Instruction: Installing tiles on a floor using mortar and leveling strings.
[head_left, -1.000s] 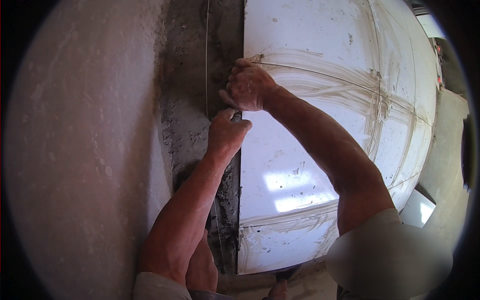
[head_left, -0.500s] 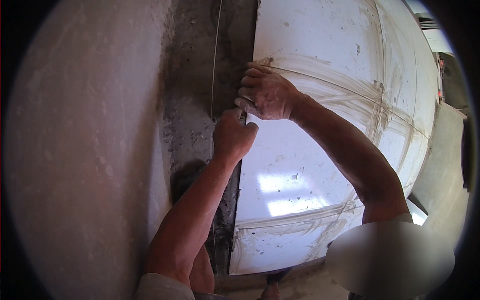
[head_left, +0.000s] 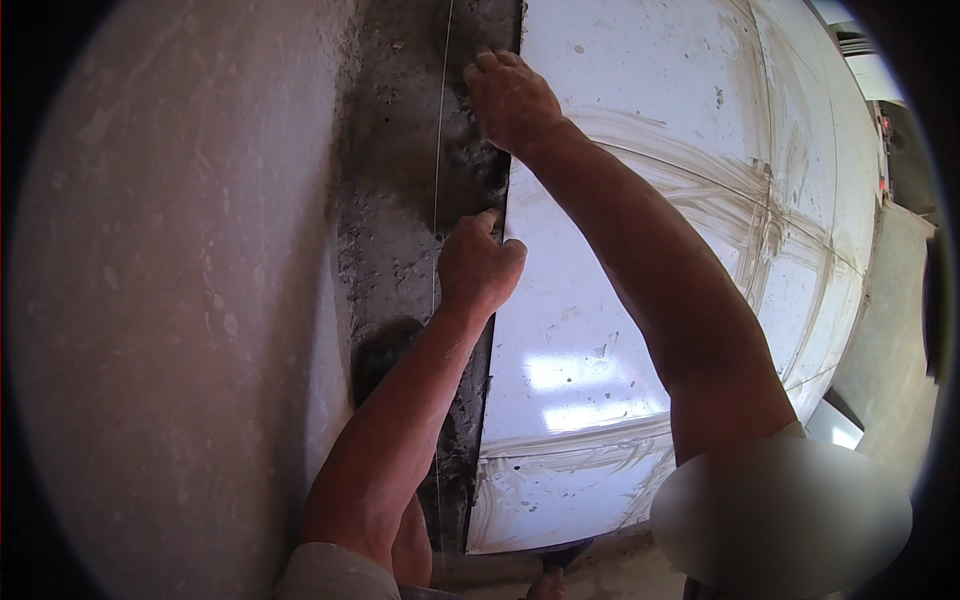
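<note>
Large glossy white floor tiles (head_left: 580,300), smeared with grey-brown grout, end on their left in a straight edge beside a dark, rough mortar strip (head_left: 390,180). My left hand (head_left: 478,265) rests at that edge, its fingers curled and mostly hidden below, the thumb bent over the tile's rim. What it grips, if anything, I cannot make out. Farther up the same edge, my right hand (head_left: 512,100) lies back-up across the border of tile and strip, fingers stretched forward with nothing visible in them. A thin taut string (head_left: 441,130) runs lengthwise over the strip, left of both hands.
A pale, stained wall (head_left: 180,250) rises along the left side. Grout-smeared joints (head_left: 690,175) cross the tiled area. Beyond the tiles at far right lies a bare grey floor (head_left: 880,310). A blurred pale oval (head_left: 780,520) covers the lower right.
My right hand has moved away from beside my left hand, forward along the tile edge, and its fingers have straightened. My left hand stays at nearly the same spot on the edge.
</note>
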